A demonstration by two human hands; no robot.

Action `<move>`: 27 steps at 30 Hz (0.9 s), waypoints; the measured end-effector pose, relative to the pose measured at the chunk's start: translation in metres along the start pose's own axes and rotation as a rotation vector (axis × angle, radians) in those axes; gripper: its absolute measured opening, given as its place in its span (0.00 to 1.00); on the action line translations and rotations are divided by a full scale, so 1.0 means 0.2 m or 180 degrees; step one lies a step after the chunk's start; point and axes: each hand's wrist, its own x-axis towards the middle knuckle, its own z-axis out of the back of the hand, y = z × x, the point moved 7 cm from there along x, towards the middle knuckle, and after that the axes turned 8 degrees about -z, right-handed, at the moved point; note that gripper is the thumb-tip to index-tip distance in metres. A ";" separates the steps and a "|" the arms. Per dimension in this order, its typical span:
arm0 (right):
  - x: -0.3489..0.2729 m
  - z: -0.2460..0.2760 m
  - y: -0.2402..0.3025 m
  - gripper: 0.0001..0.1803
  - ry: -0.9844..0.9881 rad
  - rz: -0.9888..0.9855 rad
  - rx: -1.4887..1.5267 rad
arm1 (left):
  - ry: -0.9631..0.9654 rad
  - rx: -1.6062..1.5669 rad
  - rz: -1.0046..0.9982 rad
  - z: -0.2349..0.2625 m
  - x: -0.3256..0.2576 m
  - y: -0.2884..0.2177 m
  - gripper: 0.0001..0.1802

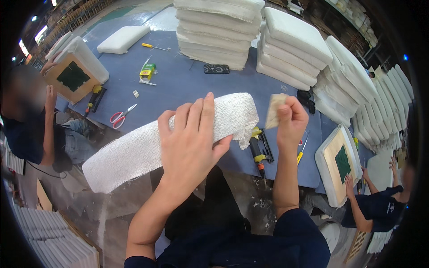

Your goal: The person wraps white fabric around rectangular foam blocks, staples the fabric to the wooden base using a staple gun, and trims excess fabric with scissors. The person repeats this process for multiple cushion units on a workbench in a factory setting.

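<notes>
We look down at a long table [178, 85] covered in dark blue-grey fabric, in a workshop with stacks of white cushions [214, 31] piled along its far side and right end. In this single head view, our left hand [190, 143] lies flat with fingers together on a white, coarse-woven cushion cover [147, 145] that hangs over the near table edge, apparently pinning it so it does not slide off. Our right hand [291, 119] is raised just beside the cover's right end, thumb and fingers pinching a small tan card-like piece [273, 109] held upright. Below that hand a yellow-and-black stapler tool [258, 154] rests on the table edge, close for reach. Red-handled scissors [121, 116] lie to the left, a dark phone [216, 69] further back. At either side, other people hold cushions with wooden backs turned up [73, 78].
</notes>
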 end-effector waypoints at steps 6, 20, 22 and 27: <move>-0.05 -0.28 0.13 0.19 0.0847 0.0077 -0.1643 | 0.0028 -0.0134 -0.0025 0.00 -0.02 -0.03 0.51; 0.02 -0.36 0.19 0.20 0.1232 0.0157 -0.2364 | 0.0143 -0.0002 -0.0104 0.00 -0.02 -0.04 0.53; 0.02 -0.35 0.20 0.19 0.1235 0.0358 -0.2412 | 0.0132 -0.0014 -0.0107 -0.01 -0.01 -0.05 0.52; 0.03 -0.35 0.11 0.12 0.1096 0.0642 -0.1553 | 0.0280 0.0054 -0.0070 -0.03 0.01 0.00 0.50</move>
